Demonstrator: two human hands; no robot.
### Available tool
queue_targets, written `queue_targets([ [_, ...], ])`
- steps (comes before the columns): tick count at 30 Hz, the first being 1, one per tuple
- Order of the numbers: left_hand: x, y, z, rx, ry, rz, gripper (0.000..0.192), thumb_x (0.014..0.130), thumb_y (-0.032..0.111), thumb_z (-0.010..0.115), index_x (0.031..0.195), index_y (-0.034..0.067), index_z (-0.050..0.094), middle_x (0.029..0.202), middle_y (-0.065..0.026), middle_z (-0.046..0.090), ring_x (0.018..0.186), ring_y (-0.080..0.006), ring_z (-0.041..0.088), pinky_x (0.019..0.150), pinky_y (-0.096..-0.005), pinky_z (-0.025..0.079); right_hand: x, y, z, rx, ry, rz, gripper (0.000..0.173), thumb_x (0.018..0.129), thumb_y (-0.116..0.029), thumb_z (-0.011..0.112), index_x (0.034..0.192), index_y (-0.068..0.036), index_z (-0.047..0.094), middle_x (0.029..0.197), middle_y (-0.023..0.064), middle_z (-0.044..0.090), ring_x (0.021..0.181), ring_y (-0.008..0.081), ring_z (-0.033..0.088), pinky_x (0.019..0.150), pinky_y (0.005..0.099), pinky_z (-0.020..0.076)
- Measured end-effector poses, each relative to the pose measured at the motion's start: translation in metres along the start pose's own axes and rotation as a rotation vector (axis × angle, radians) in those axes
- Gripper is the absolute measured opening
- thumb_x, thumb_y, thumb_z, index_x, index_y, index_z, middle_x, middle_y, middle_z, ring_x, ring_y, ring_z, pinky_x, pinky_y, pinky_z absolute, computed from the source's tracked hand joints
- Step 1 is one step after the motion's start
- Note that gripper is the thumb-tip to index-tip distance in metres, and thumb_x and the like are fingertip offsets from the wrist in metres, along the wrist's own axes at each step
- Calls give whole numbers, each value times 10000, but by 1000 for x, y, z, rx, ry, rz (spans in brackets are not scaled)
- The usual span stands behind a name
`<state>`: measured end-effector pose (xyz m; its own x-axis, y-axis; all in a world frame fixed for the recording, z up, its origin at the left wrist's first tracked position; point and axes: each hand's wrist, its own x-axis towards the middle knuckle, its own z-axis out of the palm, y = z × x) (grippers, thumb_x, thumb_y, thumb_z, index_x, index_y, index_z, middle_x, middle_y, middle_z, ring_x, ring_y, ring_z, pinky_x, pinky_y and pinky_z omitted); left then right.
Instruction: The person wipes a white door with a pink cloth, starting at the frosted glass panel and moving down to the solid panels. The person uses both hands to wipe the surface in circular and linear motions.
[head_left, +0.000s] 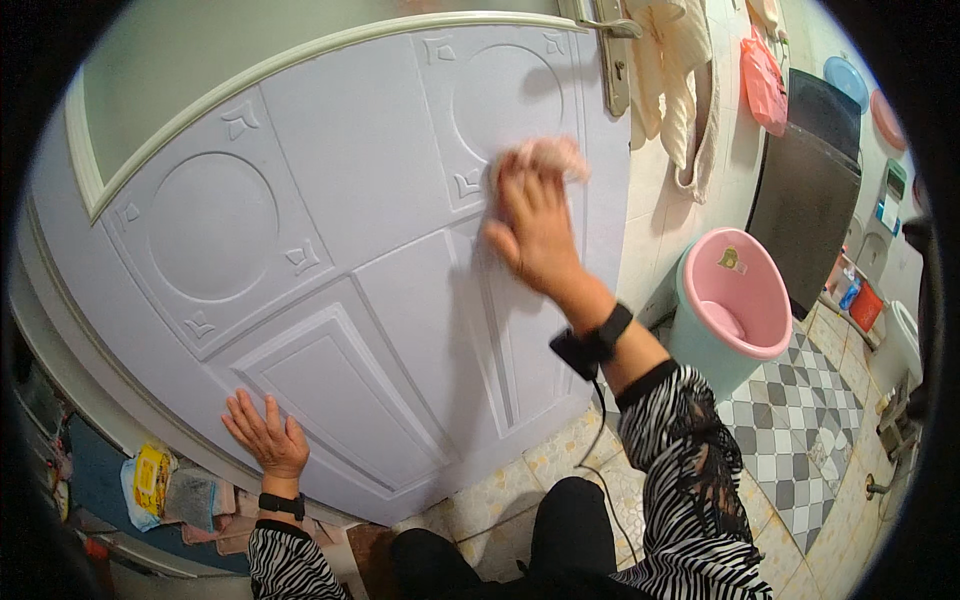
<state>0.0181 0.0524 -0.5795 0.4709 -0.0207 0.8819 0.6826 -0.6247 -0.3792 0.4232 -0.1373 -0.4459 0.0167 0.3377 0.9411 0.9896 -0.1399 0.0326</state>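
A white panelled door (352, 165) with moulded circles and raised panels spreads out before me. Blurred by motion, my right hand (536, 232) presses a pink cloth (561, 156) to the door face, just below the right-hand circle. Part of the cloth is hidden under the fingers. Lower down on the left, my left hand (271, 442) rests on the door near its lower left panel, fingers spread and holding nothing. Above the panels sits a pane of frosted glass (300, 37) in a pale frame. A metal lever handle (619, 28) is fixed at the door's right edge.
To the right stands a pale green bucket (701, 367) with a pink basin (727, 292) in its top. Cream towels (664, 82) and a pink plastic bag (765, 86) hang by the wall. A checkered mat (795, 435) covers tiles. Folded cloths (199, 499) and a wipes packet (150, 480) lie left.
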Motion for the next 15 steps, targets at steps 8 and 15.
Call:
queue_targets([
  [8,-1,-1,-1,-3,-9,0,527,829,128,497,1331,67,350,1459,-271,236,1361,-465,185,1089,-621,90,66,53,4,-100,242,-262,582,888,-308,518,1354,13,380,1385,258,354,1309,451,275,1095,512,198],
  [15,0,-1,-1,-16,3,5,494,857,153,489,1328,67,368,1460,-271,243,1367,-458,178,1093,-615,83,59,22,-2,-62,135,63,696,874,-449,522,1328,63,395,1412,278,323,1325,429,277,1084,521,212],
])
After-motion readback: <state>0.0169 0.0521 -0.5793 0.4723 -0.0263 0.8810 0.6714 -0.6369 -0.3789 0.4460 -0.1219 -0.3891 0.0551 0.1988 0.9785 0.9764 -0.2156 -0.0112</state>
